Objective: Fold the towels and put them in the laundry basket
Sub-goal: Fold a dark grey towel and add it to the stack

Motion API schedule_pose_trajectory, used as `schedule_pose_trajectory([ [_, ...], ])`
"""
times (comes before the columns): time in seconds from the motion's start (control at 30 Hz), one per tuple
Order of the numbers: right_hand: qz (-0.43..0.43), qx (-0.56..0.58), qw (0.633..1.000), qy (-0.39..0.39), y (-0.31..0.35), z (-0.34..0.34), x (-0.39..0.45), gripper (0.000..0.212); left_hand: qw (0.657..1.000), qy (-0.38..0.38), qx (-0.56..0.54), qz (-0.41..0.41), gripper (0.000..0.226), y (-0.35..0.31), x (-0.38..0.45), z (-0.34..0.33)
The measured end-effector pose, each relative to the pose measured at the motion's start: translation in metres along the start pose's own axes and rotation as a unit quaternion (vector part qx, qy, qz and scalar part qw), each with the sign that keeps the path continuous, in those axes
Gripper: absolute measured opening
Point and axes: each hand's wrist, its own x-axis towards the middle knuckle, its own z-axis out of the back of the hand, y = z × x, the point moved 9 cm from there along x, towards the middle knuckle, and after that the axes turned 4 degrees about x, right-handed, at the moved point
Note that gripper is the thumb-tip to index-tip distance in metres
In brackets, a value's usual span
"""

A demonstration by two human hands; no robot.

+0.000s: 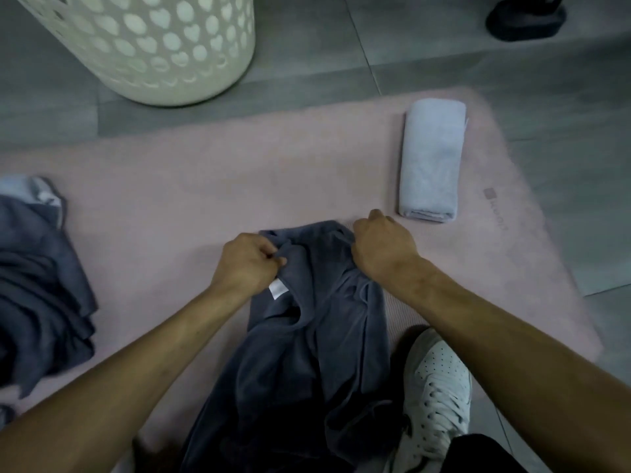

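Hands first: left hand (247, 264) curled, pinching the far left corner of a dark towel (307, 336); right hand (384, 245) curled too, gripping the far right corner. Both held close together over the mat (205, 186), towel edge bunched between them. White tag (277, 289) showing just below the left hand. Rest of the dark towel rumpled, trailing back toward the body, lying on the mat and beside a white shoe (433, 394) at lower right.

Just past the right hand, slightly apart from it: folded pale towel (431, 160), lying lengthwise on the mat near its right edge. Faint logo (496, 208) printed on the mat next to it.

Left edge of the mat: heap of dark cloth (37, 288), unfolded, with a pale piece (30, 191) at its far end.

Beyond the mat, on the grey tiled floor (409, 46): cream basket (160, 49) with heart-shaped holes, upper left, contents hidden from view. Dark object (526, 18) at top right, too cut off to identify.
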Motion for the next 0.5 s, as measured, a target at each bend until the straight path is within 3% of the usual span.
schedule_pose_trajectory([
  [0.17,0.000,0.121,0.991,0.057,0.023,0.055,-0.024,0.023,0.999,0.020,-0.042,-0.001,0.013,-0.028,-0.041,0.047],
  [0.33,0.001,0.239,0.971,0.007,0.043,0.137,-0.082,0.009,0.999,-0.016,-0.050,-0.003,0.017,-0.061,-0.096,0.120],
  [0.4,0.005,0.275,0.960,-0.048,0.052,0.182,-0.118,0.011,0.993,-0.073,-0.088,-0.033,0.019,-0.085,-0.138,0.161],
  [0.47,0.031,0.317,0.930,-0.183,0.059,0.238,-0.167,0.013,0.972,-0.167,-0.136,-0.096,0.020,-0.108,-0.187,0.205],
  [0.5,0.053,0.348,0.897,-0.267,0.061,0.264,-0.198,0.012,0.956,-0.217,-0.146,-0.132,0.021,-0.114,-0.212,0.224],
])
